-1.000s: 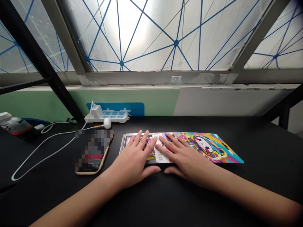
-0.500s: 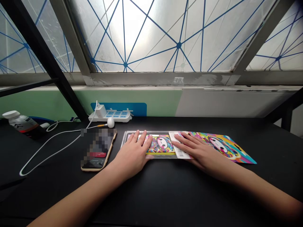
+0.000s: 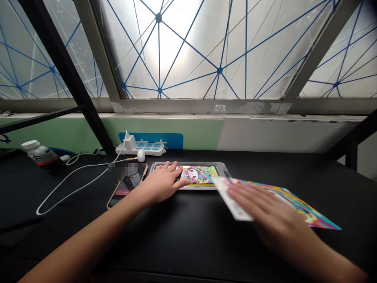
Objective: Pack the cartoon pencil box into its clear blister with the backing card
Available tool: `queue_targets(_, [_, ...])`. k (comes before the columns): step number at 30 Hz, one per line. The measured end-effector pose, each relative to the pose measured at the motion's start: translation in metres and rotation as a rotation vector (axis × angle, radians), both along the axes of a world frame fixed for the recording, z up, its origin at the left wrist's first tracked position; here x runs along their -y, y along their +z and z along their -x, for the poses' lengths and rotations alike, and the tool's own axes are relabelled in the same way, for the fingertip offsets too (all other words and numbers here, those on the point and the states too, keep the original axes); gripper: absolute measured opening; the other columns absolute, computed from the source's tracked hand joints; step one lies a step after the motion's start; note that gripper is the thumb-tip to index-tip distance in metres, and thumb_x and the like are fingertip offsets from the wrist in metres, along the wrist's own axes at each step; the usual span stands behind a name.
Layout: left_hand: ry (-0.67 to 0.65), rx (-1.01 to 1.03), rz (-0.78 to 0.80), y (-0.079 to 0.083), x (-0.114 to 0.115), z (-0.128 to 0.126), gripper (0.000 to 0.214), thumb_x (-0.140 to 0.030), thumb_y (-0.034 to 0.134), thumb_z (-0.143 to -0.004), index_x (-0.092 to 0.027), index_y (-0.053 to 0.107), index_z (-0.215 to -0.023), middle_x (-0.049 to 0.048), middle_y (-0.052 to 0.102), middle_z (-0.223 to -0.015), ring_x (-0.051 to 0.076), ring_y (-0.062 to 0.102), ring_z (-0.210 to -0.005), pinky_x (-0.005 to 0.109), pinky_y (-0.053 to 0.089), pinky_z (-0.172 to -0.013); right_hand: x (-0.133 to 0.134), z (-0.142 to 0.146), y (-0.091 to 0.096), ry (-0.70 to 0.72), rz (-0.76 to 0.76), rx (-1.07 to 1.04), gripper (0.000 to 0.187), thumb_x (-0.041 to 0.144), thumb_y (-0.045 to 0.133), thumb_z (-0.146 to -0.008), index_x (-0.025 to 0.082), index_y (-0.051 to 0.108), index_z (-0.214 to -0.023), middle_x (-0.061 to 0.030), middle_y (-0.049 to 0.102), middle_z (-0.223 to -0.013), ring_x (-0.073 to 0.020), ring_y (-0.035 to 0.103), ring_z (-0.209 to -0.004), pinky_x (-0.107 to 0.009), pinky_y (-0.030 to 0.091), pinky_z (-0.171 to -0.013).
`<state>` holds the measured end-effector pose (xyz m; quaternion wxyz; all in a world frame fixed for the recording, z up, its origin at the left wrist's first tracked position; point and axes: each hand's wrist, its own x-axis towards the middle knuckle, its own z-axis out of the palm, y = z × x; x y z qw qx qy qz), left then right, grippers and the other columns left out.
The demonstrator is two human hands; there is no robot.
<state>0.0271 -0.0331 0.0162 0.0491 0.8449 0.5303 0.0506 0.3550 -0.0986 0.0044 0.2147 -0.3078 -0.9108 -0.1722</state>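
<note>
A clear plastic case (image 3: 224,169) lies flat on the black desk. Inside it is a colourful cartoon-printed insert (image 3: 198,174). My left hand (image 3: 165,179) rests across the case's left part, fingers spread and palm down, covering some of the print. To the right, my right hand (image 3: 265,202), smeared by motion, grips a bright printed card (image 3: 306,200) with a white panel at its left end. The thumb is hidden beneath the card. The card is tilted and apart from most of the case; its left corner overlaps the case's lower right edge in view.
A phone (image 3: 126,182) lies left of the case, partly behind my left forearm. Behind it are a white power strip (image 3: 150,147) and a looping white cable (image 3: 59,183). A white-capped bottle (image 3: 43,155) stands at far left. Black frame bars (image 3: 69,78) rise beside the window.
My right hand has drawn the printed card right and toward me, off the case, uncovering the case's right end. My left hand stays on the case. The camera view has shifted slightly.
</note>
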Motion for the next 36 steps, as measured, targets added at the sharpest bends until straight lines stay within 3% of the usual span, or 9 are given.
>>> queue_targets(5, [-0.004,-0.033,-0.065,0.001,-0.003,-0.024,0.061,-0.061,0.047,-0.099,-0.022,0.055,-0.145,0.0155,0.049,-0.156,0.041,0.046,-0.142,0.054,0.045,-0.107,0.035,0.092,-0.01,0.252,0.191,0.201,0.049,0.021,0.044,-0.097,0.009,0.056,-0.143,-0.0178,0.062,-0.142,-0.0362,0.063,-0.126,-0.051,0.054,-0.1])
queue_targets(9, [-0.014,-0.034,-0.12,-0.007,-0.004,-0.04,0.063,-0.063,0.043,-0.1,-0.021,0.055,-0.145,0.0152,0.051,-0.154,0.041,0.047,-0.142,0.052,0.046,-0.108,0.011,0.14,-0.022,0.205,0.342,0.146,0.052,0.039,0.046,-0.103,0.007,0.054,-0.143,-0.0215,0.056,-0.148,-0.0339,0.052,-0.137,-0.05,0.043,-0.113])
queue_targets(12, [-0.01,-0.023,-0.157,-0.017,-0.004,-0.041,0.063,-0.059,0.037,-0.104,-0.019,0.049,-0.151,0.0154,0.045,-0.159,0.04,0.039,-0.147,0.056,0.038,-0.114,-0.017,0.149,-0.023,0.182,0.526,0.09,0.036,0.04,0.05,-0.102,0.016,0.07,-0.119,-0.0133,0.071,-0.13,-0.0279,0.06,-0.126,-0.044,0.04,-0.114])
queue_targets(14, [-0.009,-0.018,-0.181,-0.023,-0.004,-0.039,0.063,-0.058,0.034,-0.105,-0.02,0.046,-0.153,0.0143,0.041,-0.161,0.039,0.035,-0.149,0.058,0.035,-0.116,-0.028,0.146,-0.023,0.199,0.618,0.053,0.029,0.037,0.052,-0.101,0.018,0.073,-0.109,-0.0099,0.074,-0.121,-0.0256,0.063,-0.119,-0.041,0.042,-0.111])
queue_targets(20, [-0.023,-0.036,-0.185,-0.026,-0.006,-0.032,0.06,-0.056,0.034,-0.105,-0.021,0.045,-0.153,0.0131,0.041,-0.161,0.039,0.035,-0.149,0.059,0.036,-0.115,-0.032,0.137,-0.023,0.277,0.727,-0.031,0.03,0.032,0.056,-0.098,0.016,0.069,-0.12,-0.0126,0.07,-0.13,-0.0282,0.059,-0.125,-0.042,0.037,-0.115])
queue_targets(25, [-0.025,-0.017,-0.144,-0.023,-0.007,-0.03,0.057,-0.053,0.036,-0.106,-0.022,0.046,-0.153,0.0126,0.04,-0.162,0.04,0.034,-0.15,0.06,0.035,-0.115,-0.033,0.139,-0.027,0.315,0.644,-0.057,0.027,0.029,0.058,-0.097,0.013,0.069,-0.116,-0.0131,0.073,-0.121,-0.0264,0.064,-0.113,-0.038,0.045,-0.106])
queue_targets(31, [-0.033,-0.035,-0.152,-0.024,-0.007,-0.029,0.056,-0.049,0.035,-0.107,-0.02,0.046,-0.153,0.0139,0.04,-0.162,0.041,0.033,-0.15,0.061,0.035,-0.115,-0.038,0.136,-0.029,0.419,0.311,-0.182,0.024,0.016,0.047,-0.099,0.017,0.07,-0.093,-0.0063,0.075,-0.087,-0.0195,0.066,-0.082,-0.033,0.051,-0.082])
queue_targets(34, [-0.057,-0.074,-0.158,-0.025,-0.006,-0.029,0.057,-0.046,0.034,-0.107,-0.016,0.042,-0.155,0.0168,0.038,-0.163,0.041,0.032,-0.15,0.06,0.035,-0.115,-0.052,0.12,-0.015,0.345,0.148,-0.204,0.023,0.019,0.05,-0.099,0.017,0.069,-0.087,-0.0068,0.073,-0.081,-0.02,0.064,-0.077,-0.034,0.05,-0.076])
queue_targets(36, [-0.063,-0.082,-0.169,-0.025,-0.005,-0.029,0.058,-0.046,0.033,-0.107,-0.016,0.041,-0.156,0.0172,0.038,-0.162,0.041,0.034,-0.15,0.06,0.035,-0.115,-0.069,0.102,-0.004,0.192,0.115,-0.164,0.025,0.023,0.049,-0.1,0.017,0.07,-0.088,-0.0098,0.072,-0.088,-0.0229,0.064,-0.082,-0.038,0.051,-0.077])
